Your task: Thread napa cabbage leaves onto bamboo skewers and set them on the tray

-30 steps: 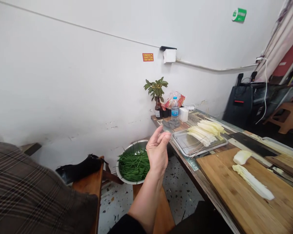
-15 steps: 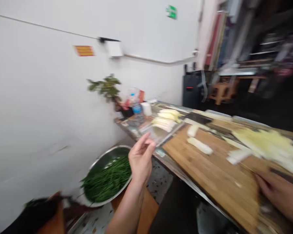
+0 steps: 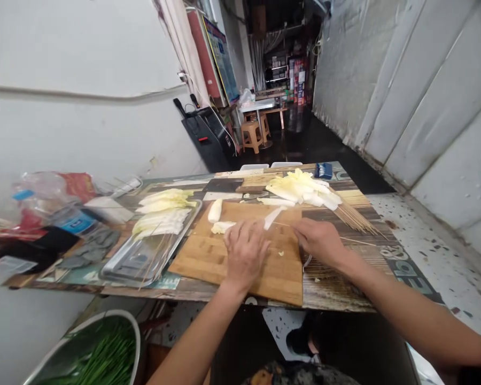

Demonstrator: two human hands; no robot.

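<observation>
Along the near edge of the wood-patterned counter point(image 3: 332, 291), the cutting board point(image 3: 208, 262) reaches the rim at its right corner, bare wood showing between the left hand point(image 3: 245, 251) and right hand point(image 3: 318, 240). The right fingers pinch a thin skewer point(image 3: 281, 224); the left fingers bend over a cabbage leaf point(image 3: 223, 228) on the board, their grip hidden. A metal tray point(image 3: 124, 267) sits left, skewer bundle point(image 3: 353, 214) right, near terrazzo floor point(image 3: 428, 240). The picture's border cuts the basin point(image 3: 136, 334); the water bottle point(image 3: 74, 219) is blurred.
</observation>
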